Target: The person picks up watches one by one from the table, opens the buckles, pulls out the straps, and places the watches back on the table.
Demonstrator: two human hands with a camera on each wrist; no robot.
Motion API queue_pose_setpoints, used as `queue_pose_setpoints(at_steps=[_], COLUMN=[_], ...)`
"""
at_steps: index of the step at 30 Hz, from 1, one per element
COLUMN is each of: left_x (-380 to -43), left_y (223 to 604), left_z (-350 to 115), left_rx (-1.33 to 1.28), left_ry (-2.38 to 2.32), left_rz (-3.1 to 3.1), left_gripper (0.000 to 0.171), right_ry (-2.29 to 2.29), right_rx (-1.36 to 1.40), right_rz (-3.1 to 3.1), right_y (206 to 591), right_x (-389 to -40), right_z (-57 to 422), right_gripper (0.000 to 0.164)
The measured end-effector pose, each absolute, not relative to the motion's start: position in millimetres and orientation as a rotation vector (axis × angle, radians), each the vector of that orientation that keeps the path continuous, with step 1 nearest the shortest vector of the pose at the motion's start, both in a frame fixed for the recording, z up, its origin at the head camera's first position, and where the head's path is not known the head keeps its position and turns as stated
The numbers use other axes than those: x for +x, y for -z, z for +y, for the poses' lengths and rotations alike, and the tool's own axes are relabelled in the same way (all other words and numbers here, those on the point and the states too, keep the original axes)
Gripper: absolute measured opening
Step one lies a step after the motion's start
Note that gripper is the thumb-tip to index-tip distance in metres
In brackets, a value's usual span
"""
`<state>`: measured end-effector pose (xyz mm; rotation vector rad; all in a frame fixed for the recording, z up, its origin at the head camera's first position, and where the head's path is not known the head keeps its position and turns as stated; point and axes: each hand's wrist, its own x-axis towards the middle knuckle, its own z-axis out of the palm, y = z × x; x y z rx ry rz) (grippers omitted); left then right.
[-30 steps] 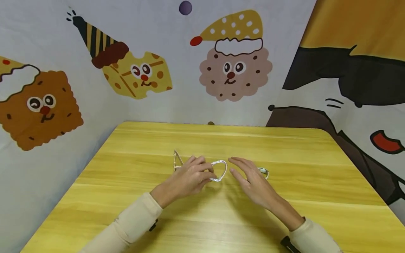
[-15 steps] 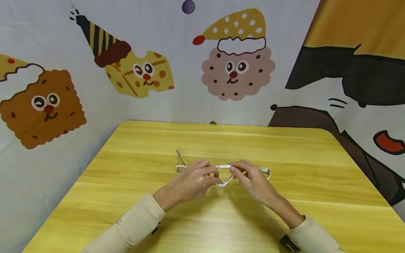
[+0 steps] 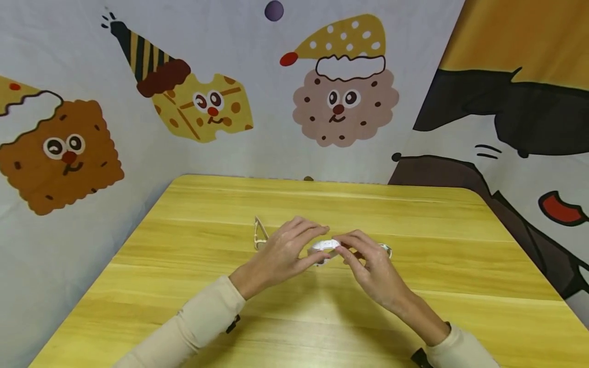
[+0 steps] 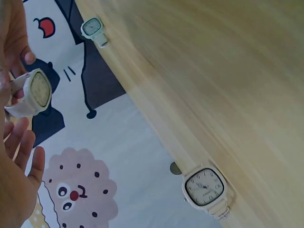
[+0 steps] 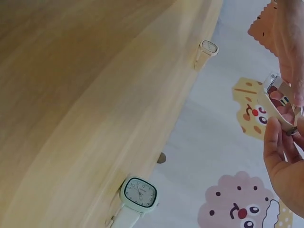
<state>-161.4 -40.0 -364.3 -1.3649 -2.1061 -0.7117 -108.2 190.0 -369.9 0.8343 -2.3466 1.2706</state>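
Above the middle of the table, my right hand [image 3: 375,268] pinches the strap of a white wristwatch [image 3: 327,245] between thumb and fingertips. The strap bends round in a loop. In the left wrist view, the face of this wristwatch [image 4: 40,90] is turned sideways, toward the camera. My left hand [image 3: 287,250] is at the watch's left side, its fingers extended and apart from the strap. Its thumb is by the watch's lower edge; whether it touches is hard to tell.
A beige wristwatch [image 4: 204,187] stands on the table, left of my hands. A pale green wristwatch [image 5: 139,194] lies to the right, partly behind my right hand in the head view. The wooden table [image 3: 322,327] meets a cartoon-printed cloth [image 3: 221,158] at the back.
My right hand has come in from the right and taken hold of the strap. My left fingers, which gripped the watch, have straightened off it. The watch has turned, and its strap band now faces up.
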Motion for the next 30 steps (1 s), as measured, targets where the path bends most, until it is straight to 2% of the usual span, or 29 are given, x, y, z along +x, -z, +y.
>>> queue_pose_setpoints(at_steps=[4,8,15,23,30], left_x=[-160.8,-160.9,-160.6,-156.9,-155.7], left_y=[365.5,366.3,367.9,366.8,367.0], left_z=[-38.1,-37.0,-36.8,-38.7,-40.8], left_rx=[-1.347,-1.347,-1.318,-1.271,-1.237], left_ry=[0.730,0.727,0.710,0.780,0.848], left_rz=[-2.110,-2.095,-2.099,-2.140,-2.162], left_gripper=[0.030,0.023,0.021,0.019,0.018], right_ry=[-1.238,-1.209,-1.162,-1.132,-1.105], right_rx=[0.858,0.859,0.860,0.884,0.874], right_rz=[-2.329,-2.327,-2.315,-2.246,-2.212], right_y=[367.5,365.6,366.4,365.7,364.3], right_x=[-105.8,-104.0,-102.4,-103.8,-102.2], right_z=[188.7,189.3,190.9,189.0,187.5], right_gripper=[0.027,0.026,0.024,0.034,0.034])
